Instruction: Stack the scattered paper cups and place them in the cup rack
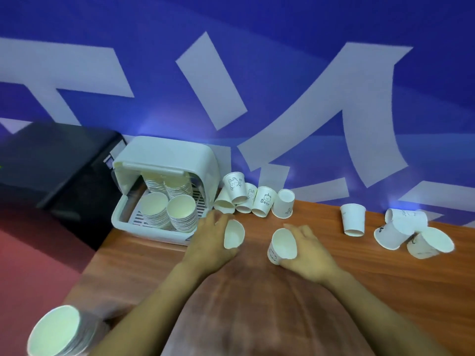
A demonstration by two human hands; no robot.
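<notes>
Two cups are held, one per grip: the left hand (209, 242) holds a cup (233, 234) near the rack (164, 191), its mouth facing the right hand's (307, 249) cup (282, 245), ready to nest.

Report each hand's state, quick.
Left hand: fingers curled round a paper cup.
Right hand: fingers curled round another paper cup.
</notes>
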